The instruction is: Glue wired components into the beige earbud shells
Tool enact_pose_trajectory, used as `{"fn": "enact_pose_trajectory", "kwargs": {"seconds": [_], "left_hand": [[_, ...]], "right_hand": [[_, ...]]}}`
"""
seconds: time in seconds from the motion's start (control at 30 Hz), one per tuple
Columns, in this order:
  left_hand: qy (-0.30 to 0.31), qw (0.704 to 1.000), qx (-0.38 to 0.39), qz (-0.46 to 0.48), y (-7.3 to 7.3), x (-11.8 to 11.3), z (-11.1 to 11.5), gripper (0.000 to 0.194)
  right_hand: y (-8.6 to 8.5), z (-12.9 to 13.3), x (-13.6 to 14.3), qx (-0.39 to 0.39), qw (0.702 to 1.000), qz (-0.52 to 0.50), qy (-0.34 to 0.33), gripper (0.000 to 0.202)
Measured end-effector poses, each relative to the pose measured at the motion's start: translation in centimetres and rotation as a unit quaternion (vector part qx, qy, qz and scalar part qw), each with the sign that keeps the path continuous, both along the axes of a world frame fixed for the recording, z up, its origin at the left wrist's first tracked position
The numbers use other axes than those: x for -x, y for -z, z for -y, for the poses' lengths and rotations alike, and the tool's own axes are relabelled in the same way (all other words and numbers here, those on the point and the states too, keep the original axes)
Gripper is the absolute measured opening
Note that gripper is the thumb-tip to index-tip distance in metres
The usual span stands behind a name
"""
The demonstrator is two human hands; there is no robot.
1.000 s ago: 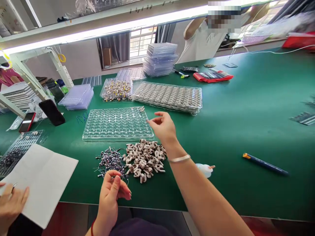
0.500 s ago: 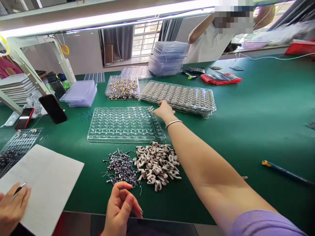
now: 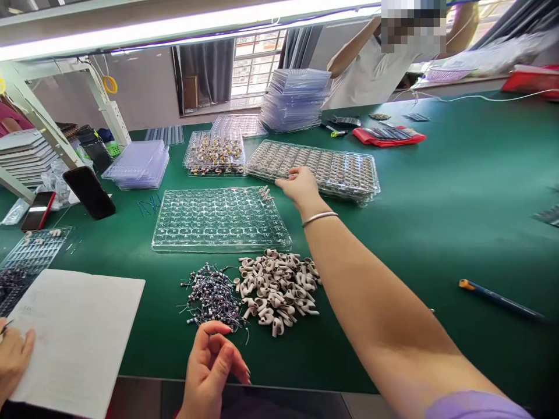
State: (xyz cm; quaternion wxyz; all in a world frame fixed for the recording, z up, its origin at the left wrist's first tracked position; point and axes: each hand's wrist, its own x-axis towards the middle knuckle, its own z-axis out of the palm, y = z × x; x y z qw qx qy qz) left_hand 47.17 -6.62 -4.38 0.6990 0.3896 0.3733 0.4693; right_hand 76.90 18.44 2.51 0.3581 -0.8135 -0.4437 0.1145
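My right hand (image 3: pixel 301 185) is stretched forward over the near edge of the filled tray (image 3: pixel 314 166), its thumb and fingers slightly apart and nothing visible in them. Just left of it, a few pale earbud shells (image 3: pixel 265 194) sit in the far right corner of a clear plastic tray (image 3: pixel 218 221) with many moulded pockets. My left hand (image 3: pixel 213 366) rests at the table's front edge, fingers loosely curled and apart, holding nothing. Before it lie a pile of small wired parts (image 3: pixel 213 297) and a heap of beige earbud shells (image 3: pixel 279 288).
On the left, another person's hand (image 3: pixel 15 355) holds a pen over white paper (image 3: pixel 82 331). Behind are stacked clear trays (image 3: pixel 294 102), a tray of yellow-marked parts (image 3: pixel 216 151) and a lid stack (image 3: pixel 137 163). A phone (image 3: pixel 89 192) leans nearby; a blue pen-like tool (image 3: pixel 502 299) lies right.
My right hand has drawn back to the right from the clear tray's corner, leaving the shells there in view. My left hand has stayed put. The neighbour's writing hand has shifted left.
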Motion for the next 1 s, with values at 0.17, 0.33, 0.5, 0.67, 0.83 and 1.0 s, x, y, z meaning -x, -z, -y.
{"fn": "enact_pose_trajectory", "kwargs": {"seconds": [0.17,0.33,0.5,0.67,0.83,1.0], "left_hand": [[0.014,1.000,-0.018,-0.010,-0.4,0.1,-0.1,0.025],[-0.020,0.996,-0.010,-0.082,-1.6,-0.7,0.7,0.029],[0.042,0.964,-0.100,-0.242,-2.2,-1.6,0.6,0.026],[0.078,0.870,-0.264,-0.409,-2.5,-3.1,-0.5,0.015],[0.066,0.838,-0.300,-0.451,-2.2,-4.0,-0.5,0.011],[0.086,0.909,-0.186,-0.362,-2.4,-4.9,0.3,0.017]], "right_hand": [[-2.1,8.8,2.7,-0.059,0.994,-0.001,-0.092,0.013],[1.4,19.6,3.8,-0.017,0.945,0.134,-0.297,0.015],[5.5,24.0,3.9,0.033,0.954,0.141,-0.262,0.024],[6.7,24.6,4.2,0.009,0.966,0.043,-0.255,0.020],[6.9,25.5,3.8,-0.023,0.965,-0.082,-0.247,0.015],[6.1,27.3,4.4,-0.070,0.927,-0.254,-0.268,0.014]]}}
